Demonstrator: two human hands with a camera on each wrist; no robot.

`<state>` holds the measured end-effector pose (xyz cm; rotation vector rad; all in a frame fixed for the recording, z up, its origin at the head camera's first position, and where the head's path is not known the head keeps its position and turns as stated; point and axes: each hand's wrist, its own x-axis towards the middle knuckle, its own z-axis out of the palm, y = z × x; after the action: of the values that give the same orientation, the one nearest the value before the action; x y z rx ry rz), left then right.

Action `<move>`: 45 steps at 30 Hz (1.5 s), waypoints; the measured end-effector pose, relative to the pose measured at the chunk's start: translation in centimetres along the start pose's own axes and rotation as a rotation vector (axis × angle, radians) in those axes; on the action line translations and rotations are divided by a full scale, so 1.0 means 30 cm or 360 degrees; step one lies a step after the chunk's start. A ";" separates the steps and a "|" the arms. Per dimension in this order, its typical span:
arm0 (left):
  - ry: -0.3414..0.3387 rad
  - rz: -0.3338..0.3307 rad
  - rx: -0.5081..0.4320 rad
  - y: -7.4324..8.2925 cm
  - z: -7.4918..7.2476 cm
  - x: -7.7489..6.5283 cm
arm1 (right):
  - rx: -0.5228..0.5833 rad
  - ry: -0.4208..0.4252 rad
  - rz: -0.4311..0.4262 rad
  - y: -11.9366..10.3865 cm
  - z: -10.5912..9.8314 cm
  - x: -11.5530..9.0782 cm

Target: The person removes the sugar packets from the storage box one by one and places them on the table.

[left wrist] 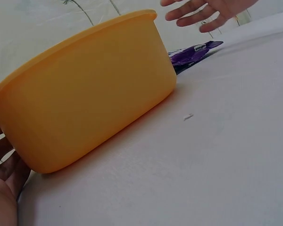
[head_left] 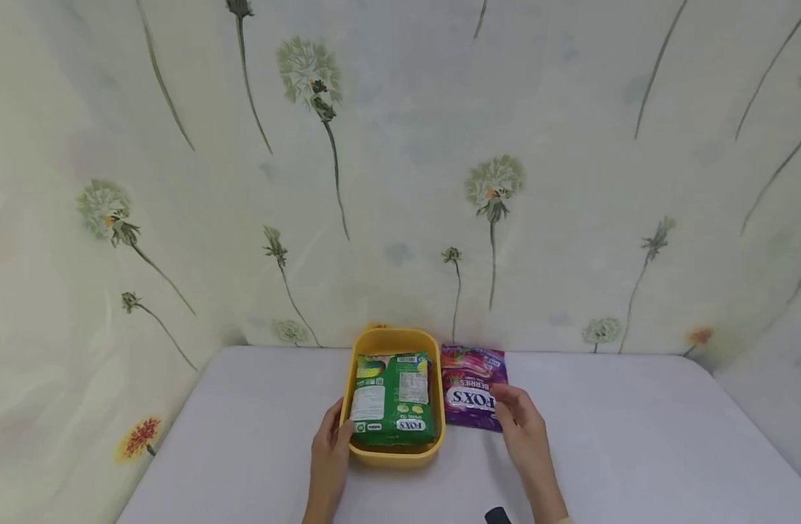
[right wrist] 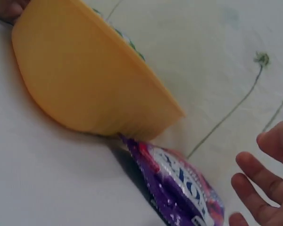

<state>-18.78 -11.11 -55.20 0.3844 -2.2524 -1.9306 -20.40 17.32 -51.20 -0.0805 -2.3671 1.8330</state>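
On a white-covered table (head_left: 610, 437) before a dandelion-print backdrop (head_left: 400, 160) stands one yellow plastic tub (head_left: 394, 460), one green Fox's Spring Tea packet (head_left: 395, 397) showing inside. One purple Fox's Berries packet (head_left: 467, 378) lies just right of it. The left hand (head_left: 330, 447) grips the tub's side; the right hand (head_left: 523, 428), fingers loosely spread, hovers beside the purple packet.

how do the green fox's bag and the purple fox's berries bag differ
The green Fox's bag sits in the yellow tub; the purple Fox's Berries bag lies beside the tub. The green bag's logo is small, the purple bag's large. Both read upside down in the head view.
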 end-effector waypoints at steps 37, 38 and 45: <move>0.0017 0.0003 -0.0031 -0.008 0.002 0.003 | -0.0166 -0.0421 0.0020 -0.151 0.215 -0.082; 0.0017 0.0002 -0.0032 -0.007 0.002 0.003 | -0.0203 -0.0419 -0.0003 -0.155 0.217 -0.086; 0.0011 0.0022 -0.0012 -0.001 -0.002 0.006 | -0.0306 -0.0378 -0.0061 -0.195 0.230 -0.097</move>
<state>-18.93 -11.22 -55.22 0.3729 -2.2365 -1.9276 -18.28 8.83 -47.48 0.1702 -2.6797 1.6759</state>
